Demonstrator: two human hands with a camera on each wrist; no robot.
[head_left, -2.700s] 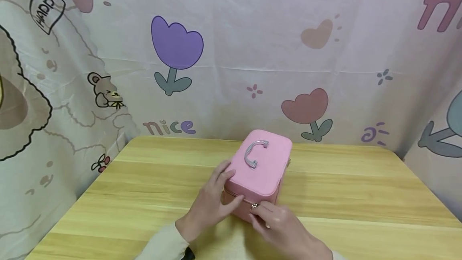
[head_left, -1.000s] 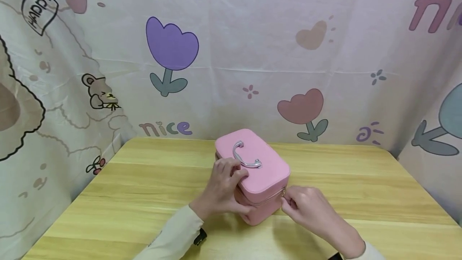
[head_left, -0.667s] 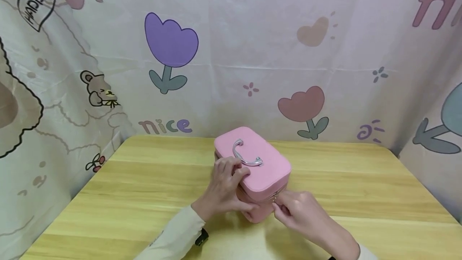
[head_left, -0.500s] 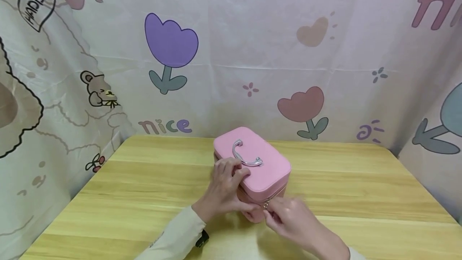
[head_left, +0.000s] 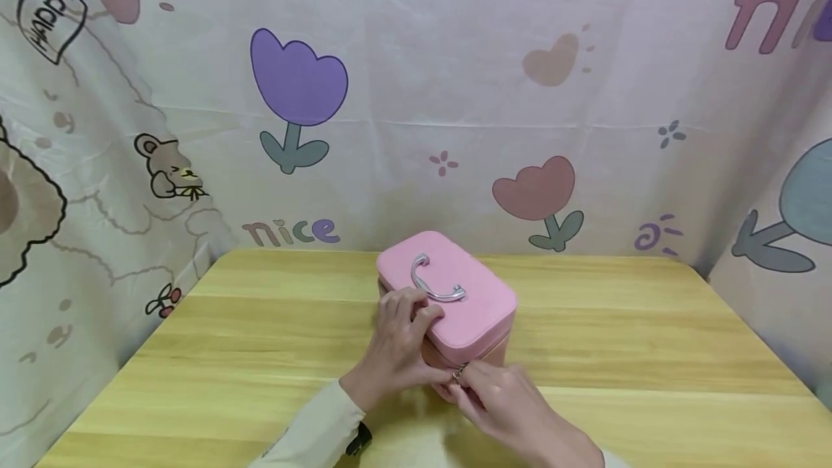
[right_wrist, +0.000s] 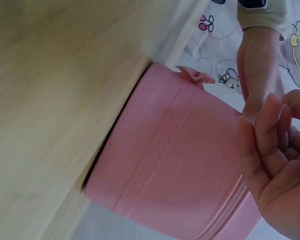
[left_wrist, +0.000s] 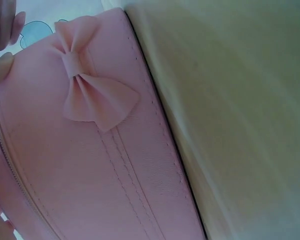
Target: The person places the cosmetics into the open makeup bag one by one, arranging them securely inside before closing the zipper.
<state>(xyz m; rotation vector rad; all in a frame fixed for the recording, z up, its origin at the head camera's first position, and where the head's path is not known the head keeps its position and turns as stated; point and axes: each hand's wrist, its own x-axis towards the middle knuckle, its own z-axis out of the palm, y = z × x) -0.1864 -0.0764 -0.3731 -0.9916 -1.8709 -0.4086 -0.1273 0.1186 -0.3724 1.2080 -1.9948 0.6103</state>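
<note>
A pink zip-up cosmetic case (head_left: 477,287) stands on the table, lid down, with a silver handle (head_left: 448,297) on top. My left hand (head_left: 390,352) holds its left side, fingers bent onto the lid's edge and thumb along the near corner. At that corner my right hand (head_left: 513,399) pinches the metal zipper pull (head_left: 459,373), close to the left thumb. The left wrist view shows a pink bow (left_wrist: 97,90) on the case's side. In the right wrist view the zip (right_wrist: 227,207) runs below the lid, and the curled fingers of the right hand hide the pull.
The wooden table (head_left: 617,338) extends to both sides of the case. Behind it hangs a printed cloth (head_left: 403,78) with flowers and lettering, which also covers the sides. A black strap (head_left: 359,439) shows at the left sleeve.
The case has turned anticlockwise since the first frame. Lately the right hand has drawn the zipper pull leftward from the right side to the near corner, while the left hand keeps its hold.
</note>
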